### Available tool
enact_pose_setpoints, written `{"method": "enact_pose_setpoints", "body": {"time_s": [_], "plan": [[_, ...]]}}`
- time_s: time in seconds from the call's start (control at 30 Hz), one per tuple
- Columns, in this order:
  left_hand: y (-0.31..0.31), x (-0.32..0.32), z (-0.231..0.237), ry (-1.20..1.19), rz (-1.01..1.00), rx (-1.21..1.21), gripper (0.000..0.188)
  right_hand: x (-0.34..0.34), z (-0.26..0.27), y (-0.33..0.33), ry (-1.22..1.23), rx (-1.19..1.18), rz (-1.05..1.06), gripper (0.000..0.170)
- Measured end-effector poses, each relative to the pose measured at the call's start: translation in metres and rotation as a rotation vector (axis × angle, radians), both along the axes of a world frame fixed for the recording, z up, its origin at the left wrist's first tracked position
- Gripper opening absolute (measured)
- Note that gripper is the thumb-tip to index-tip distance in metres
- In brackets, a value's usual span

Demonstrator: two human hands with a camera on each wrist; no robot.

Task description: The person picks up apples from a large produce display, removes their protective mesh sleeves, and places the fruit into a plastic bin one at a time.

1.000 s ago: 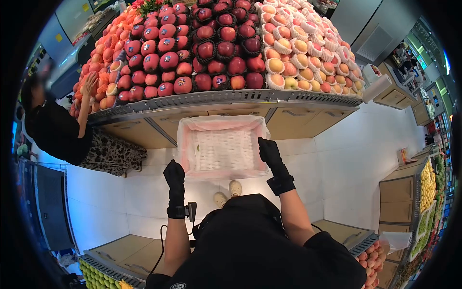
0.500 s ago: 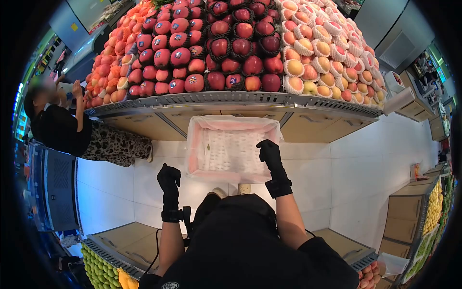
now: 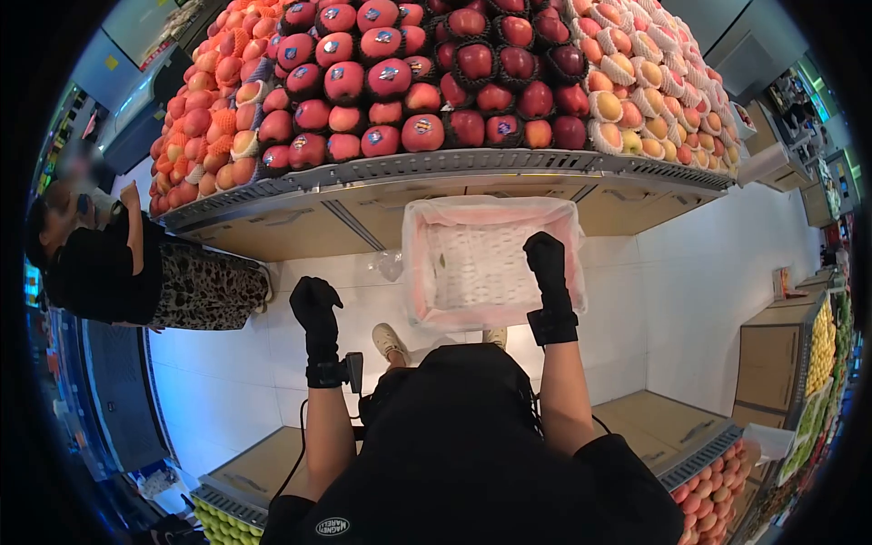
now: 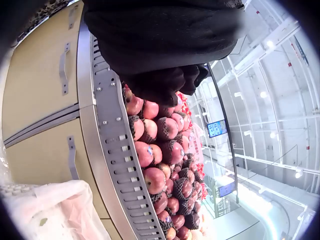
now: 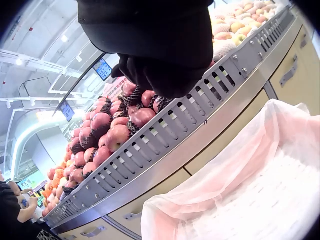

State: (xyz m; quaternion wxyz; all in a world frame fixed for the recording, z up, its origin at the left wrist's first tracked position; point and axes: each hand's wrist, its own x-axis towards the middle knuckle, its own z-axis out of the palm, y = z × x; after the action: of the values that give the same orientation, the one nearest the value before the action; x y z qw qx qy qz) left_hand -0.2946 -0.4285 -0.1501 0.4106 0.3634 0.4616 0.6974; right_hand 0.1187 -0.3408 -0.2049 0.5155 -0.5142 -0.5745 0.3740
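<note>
My black-gloved left hand [image 3: 314, 304] hangs in the air to the left of a pink crate [image 3: 420, 272], fingers loosely curled, holding nothing. A translucent plastic liner covers the crate, with white padding [image 3: 477, 268] on its bottom. My right hand [image 3: 546, 262], also gloved in black, is over the crate's right part with its fingers loosely bent and nothing in them. Red apples [image 3: 422, 133], many in black foam nets, are heaped on the display ahead. In the wrist views the left glove [image 4: 165, 35] and right glove [image 5: 150, 40] cover part of the apples.
A slotted grey metal rail [image 3: 363, 170] edges the fruit display above wooden cabinets [image 3: 272, 222]. Peach-coloured fruits [image 3: 607, 107] in white nets lie at the right. A person [image 3: 100, 263] stands at the left. A crumpled clear plastic bag [image 3: 389, 264] lies on the floor beside the crate.
My hands have come away from the crate's two sides; the left is now apart from it and the right over it. The head view has shifted, so the crate appears farther right.
</note>
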Motion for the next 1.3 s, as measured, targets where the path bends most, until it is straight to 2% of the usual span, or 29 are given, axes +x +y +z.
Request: {"method": "enact_pose_setpoints", "body": {"time_s": [0.03,0.13,0.17,0.2,0.27,0.3,0.33,0.4,0.47,0.5,0.57,0.6,0.63,0.67,0.77,0.87,1.03,1.17,1.27,1.3], "plan": [[0.005,-0.024,-0.001,-0.164,-0.035,-0.011,0.038,-0.015,-0.002,-0.006,-0.078,0.027,-0.044,0.016],[0.017,-0.09,-0.003,-0.084,-0.123,0.007,0.038,-0.059,0.002,-0.019,-0.05,-0.037,-0.078,0.016],[0.021,-0.105,-0.006,0.176,-0.034,-0.05,0.037,-0.074,0.003,-0.024,-0.124,-0.048,-0.091,0.016],[0.018,-0.123,-0.008,0.024,-0.087,-0.056,0.034,-0.09,0.007,-0.027,-0.076,0.022,-0.102,0.017],[0.021,-0.154,-0.012,-0.286,-0.188,-0.043,0.03,-0.124,0.032,-0.041,0.056,-0.164,-0.17,0.017],[0.023,-0.166,-0.011,-0.341,-0.237,-0.014,0.029,-0.137,0.039,-0.045,0.056,-0.176,-0.156,0.017],[0.025,-0.175,-0.011,-0.298,-0.162,-0.025,0.03,-0.15,0.046,-0.048,0.055,-0.183,-0.142,0.017],[0.029,-0.184,-0.01,-0.215,-0.012,-0.04,0.033,-0.168,0.054,-0.05,0.04,-0.19,-0.141,0.015],[0.034,-0.201,-0.021,-0.317,0.004,-0.03,0.034,-0.181,0.06,-0.05,0.016,-0.187,-0.171,0.013],[0.036,-0.208,-0.025,-0.367,0.012,-0.024,0.035,-0.185,0.061,-0.048,-0.053,-0.105,-0.166,0.013],[0.038,-0.208,-0.004,-0.491,0.071,-0.111,0.037,-0.193,0.065,-0.042,-0.192,0.06,-0.155,0.012],[0.038,-0.205,0.011,-0.553,0.101,-0.157,0.039,-0.196,0.068,-0.038,-0.182,0.027,-0.16,0.012],[0.037,-0.202,0.026,-0.424,0.099,-0.172,0.044,-0.199,0.071,-0.035,-0.172,-0.011,-0.162,0.011],[0.039,-0.208,0.024,-0.418,0.045,-0.134,0.045,-0.203,0.072,-0.033,-0.16,-0.048,-0.165,0.011],[0.052,-0.222,0.015,-0.403,-0.102,-0.024,0.049,-0.225,0.076,-0.019,-0.114,0.049,-0.197,0.015],[0.071,-0.229,0.018,-0.568,-0.121,-0.024,0.05,-0.243,0.078,-0.003,-0.016,0.076,-0.195,0.02],[0.109,-0.234,0.023,-0.368,-0.126,0.005,0.05,-0.257,0.075,0.038,-0.128,0.193,-0.158,0.015],[0.142,-0.236,0.033,-0.253,-0.077,-0.079,0.052,-0.265,0.073,0.082,0.066,0.088,-0.173,0.012],[0.165,-0.23,0.051,-0.192,-0.066,-0.145,0.053,-0.268,0.08,0.11,0.231,-0.187,-0.211,0.013],[0.182,-0.228,0.055,0.034,-0.003,-0.228,0.055,-0.27,0.076,0.131,0.28,-0.137,-0.183,0.015]]}}
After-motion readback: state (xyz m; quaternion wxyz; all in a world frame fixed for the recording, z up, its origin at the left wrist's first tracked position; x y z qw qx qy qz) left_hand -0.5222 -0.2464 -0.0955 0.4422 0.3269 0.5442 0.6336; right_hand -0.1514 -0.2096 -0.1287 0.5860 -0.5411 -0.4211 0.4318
